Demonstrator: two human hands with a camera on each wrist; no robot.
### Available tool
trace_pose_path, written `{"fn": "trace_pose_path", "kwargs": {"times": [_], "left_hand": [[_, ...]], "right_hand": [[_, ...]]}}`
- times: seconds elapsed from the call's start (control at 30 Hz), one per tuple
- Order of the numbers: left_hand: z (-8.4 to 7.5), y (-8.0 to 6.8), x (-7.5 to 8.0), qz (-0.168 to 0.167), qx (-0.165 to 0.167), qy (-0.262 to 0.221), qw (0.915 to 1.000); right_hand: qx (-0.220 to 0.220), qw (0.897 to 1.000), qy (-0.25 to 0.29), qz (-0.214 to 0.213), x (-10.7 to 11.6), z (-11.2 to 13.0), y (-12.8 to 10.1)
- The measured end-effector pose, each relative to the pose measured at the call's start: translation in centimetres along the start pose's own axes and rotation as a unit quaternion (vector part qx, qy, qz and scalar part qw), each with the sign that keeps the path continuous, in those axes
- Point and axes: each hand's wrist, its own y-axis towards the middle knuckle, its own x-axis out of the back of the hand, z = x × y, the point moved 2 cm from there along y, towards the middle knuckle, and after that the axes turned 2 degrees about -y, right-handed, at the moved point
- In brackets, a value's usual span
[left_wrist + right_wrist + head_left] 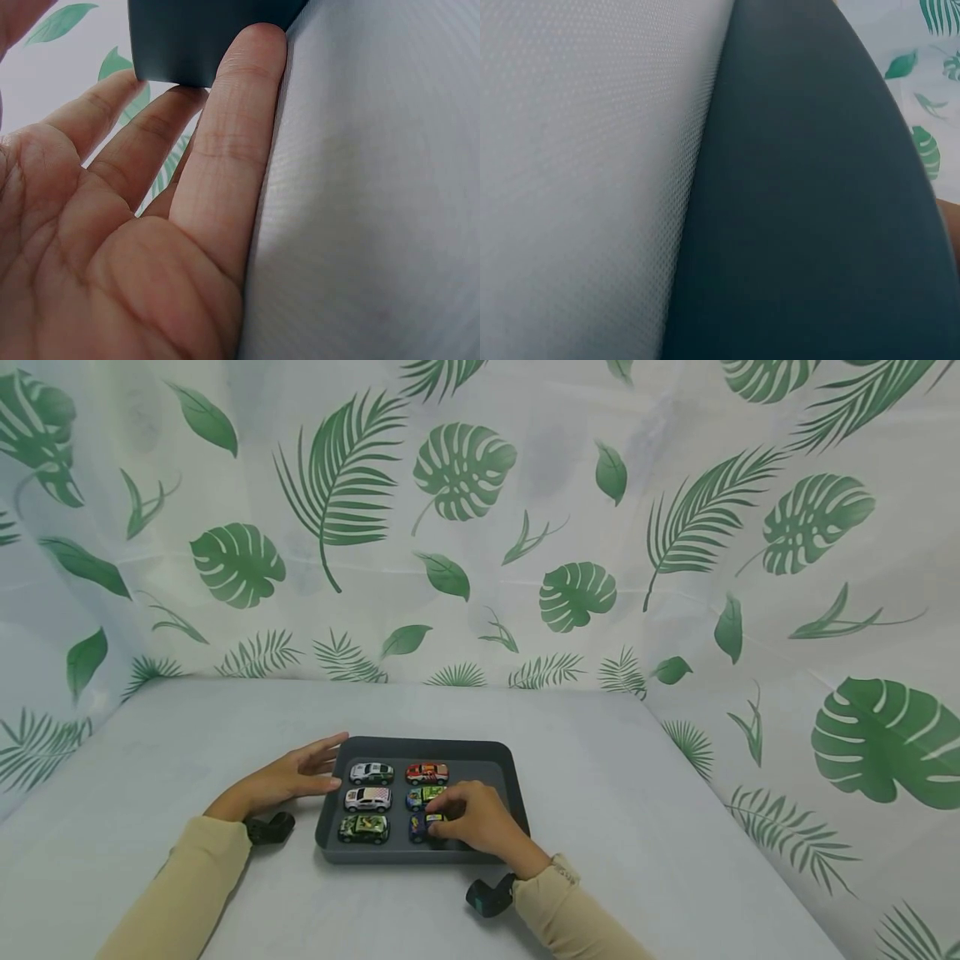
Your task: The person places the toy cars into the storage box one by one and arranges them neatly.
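On the grey table (600, 793) a dark tray (510, 777) holds six toy cars in two columns, and the right hand (476, 818) rests in its near right corner, its grip pinching the blue car (417, 828) at the near end of the right column. The left hand (281, 781) lies outside the tray's left edge, grip released, straight fingers (232, 150) touching the outer wall near the far left corner. Bare table spreads wide to the right and beyond the tray's far rim up to the leaf-print cloth (465, 527), and the tray's right strip beside the cars is free.
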Motion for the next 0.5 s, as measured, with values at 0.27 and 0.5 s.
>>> {"fn": "trace_pose_path", "kwargs": {"times": [0.27, 0.5], "left_hand": [[-0.13, -0.04, -0.06, -0.001, -0.004, 0.009, 1.0], [-0.01, -0.06, -0.17, 0.003, -0.004, 0.005, 1.0]], "right_hand": [[0.002, 1.0, -0.005, -0.004, 0.0, 0.45, -0.21], [0.012, 1.0, -0.002, -0.005, 0.36, 0.17, -0.45]]}}
